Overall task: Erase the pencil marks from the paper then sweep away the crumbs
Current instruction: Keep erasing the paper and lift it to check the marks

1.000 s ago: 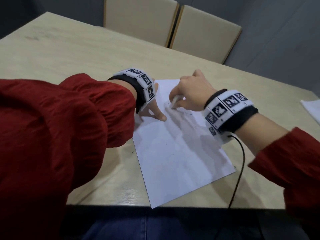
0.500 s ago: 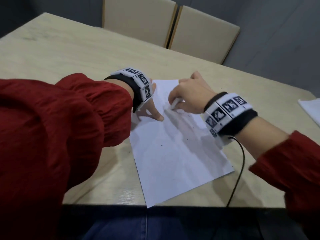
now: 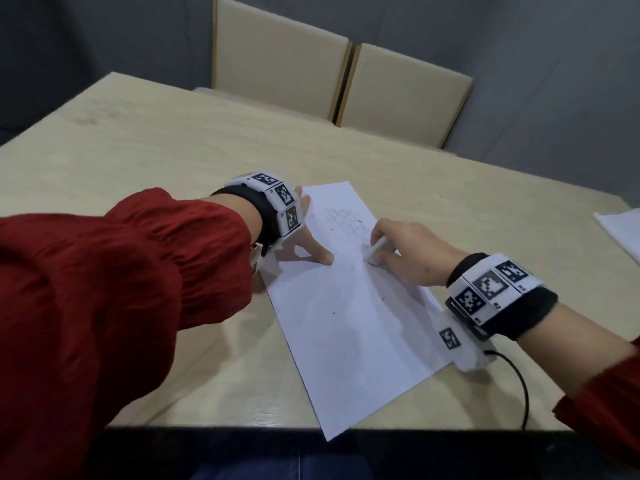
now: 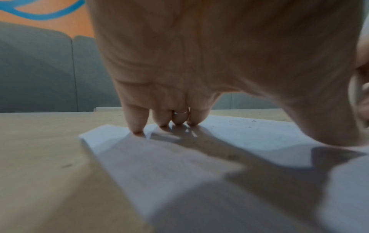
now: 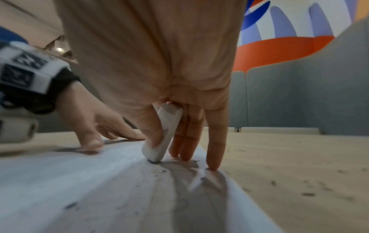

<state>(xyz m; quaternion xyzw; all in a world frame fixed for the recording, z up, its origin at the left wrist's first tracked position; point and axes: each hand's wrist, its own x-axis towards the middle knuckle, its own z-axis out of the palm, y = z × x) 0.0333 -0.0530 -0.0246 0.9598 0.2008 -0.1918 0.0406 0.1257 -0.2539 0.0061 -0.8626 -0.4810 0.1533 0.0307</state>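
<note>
A white sheet of paper lies slanted on the wooden table, with faint pencil marks near its far end. My right hand pinches a white eraser and presses its tip onto the paper; the eraser is grey with graphite at the tip. My left hand holds the sheet's left side flat, its straight fingertips and thumb pressing down on the paper. Dark eraser crumbs dot the sheet.
Two beige chairs stand at the table's far side. Another white sheet lies at the right edge. A black cable runs from my right wrist over the near table edge. Crumbs also speckle the table beside the paper.
My right hand has slid with the eraser to the right and nearer on the sheet, uncovering the pencil marks at the far end. The left hand stays pressed on the paper.
</note>
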